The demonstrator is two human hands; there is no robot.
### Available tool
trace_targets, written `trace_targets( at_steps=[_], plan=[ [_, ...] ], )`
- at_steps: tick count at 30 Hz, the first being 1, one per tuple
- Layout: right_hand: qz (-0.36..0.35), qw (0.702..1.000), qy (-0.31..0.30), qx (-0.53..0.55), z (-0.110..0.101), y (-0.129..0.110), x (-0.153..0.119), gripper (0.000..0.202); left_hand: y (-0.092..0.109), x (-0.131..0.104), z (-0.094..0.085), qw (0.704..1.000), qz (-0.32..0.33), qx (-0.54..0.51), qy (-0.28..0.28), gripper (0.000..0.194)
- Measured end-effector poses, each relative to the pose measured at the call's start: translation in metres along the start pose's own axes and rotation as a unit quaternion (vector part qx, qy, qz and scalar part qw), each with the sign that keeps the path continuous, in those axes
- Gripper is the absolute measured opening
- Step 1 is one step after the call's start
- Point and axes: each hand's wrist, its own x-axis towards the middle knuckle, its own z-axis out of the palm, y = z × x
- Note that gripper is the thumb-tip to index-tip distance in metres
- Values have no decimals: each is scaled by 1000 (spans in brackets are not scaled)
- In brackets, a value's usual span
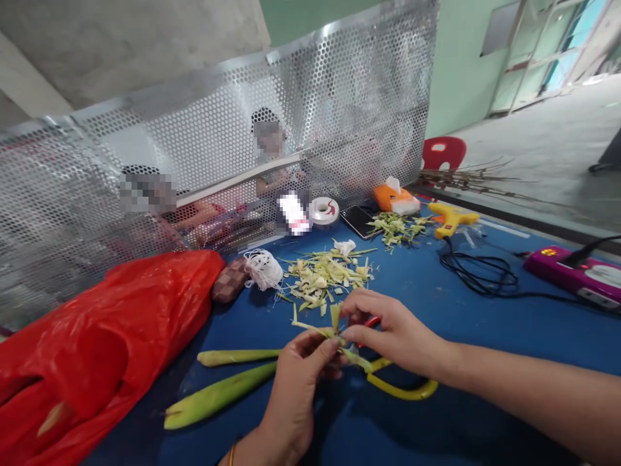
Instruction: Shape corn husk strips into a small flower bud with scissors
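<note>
Green strip (pixel 335 316) being pinched by L hand (pixel 301 372) & R hand (pixel 385 330), just in front of cuttings pile (pixel 323 275); 2 stalks (pixel 220 396) seen front-L of pile.

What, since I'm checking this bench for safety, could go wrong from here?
The yellow handle loop lies close by the right hand; if it belongs to scissors, a blade might nick fingers.

The black cord of the yellow glue gun lies in loose loops, so an arm could snag it and drag the gun.

The left hand pinches a thin plant strip, which might tear.
</note>
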Motion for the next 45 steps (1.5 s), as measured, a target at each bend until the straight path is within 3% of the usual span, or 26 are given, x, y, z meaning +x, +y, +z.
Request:
trace_targets(
  at_steps=[6, 9, 18, 28, 33, 37, 40, 43, 45],
  plan=[
    [20, 998, -7, -55, 16, 2, -4, 11, 3, -6, 3, 998, -24, -53, -40, 28],
    [12, 997, -2, -70, 17, 4, -5, 9, 5, -4, 1, 997, -27, -71, -34, 26],
    [-94, 972, 9, -214, 21, 2, -4, 20, 0, 3, -2, 998, -18, -61, -4, 19],
    [-156, 974, 11, -166, 24, 9, -6, 10, 1, 4, -4, 999, -15, -42, -26, 22],
    [-97, 991, -6, -92, 21, 14, -6, 14, -2, 6, -3, 996, -34, -51, -71, 19],
    [74, 997, 12, 28, 15, 18, -2, 21, -2, 10, -3, 996, -38, -36, -74, 23],
    [186, 970, 73, 138, 8, 21, 5, 22, 0, 12, -3, 998, -34, -28, -53, 22],
    [185, 963, 125, 153, 2, 23, 9, 18, 1, 12, -3, 999, -33, -12, -28, 22],
    [121, 985, 98, 74, -1, 22, 7, 15, 1, 11, -3, 999, -33, -3, -13, 23]
  ],
)
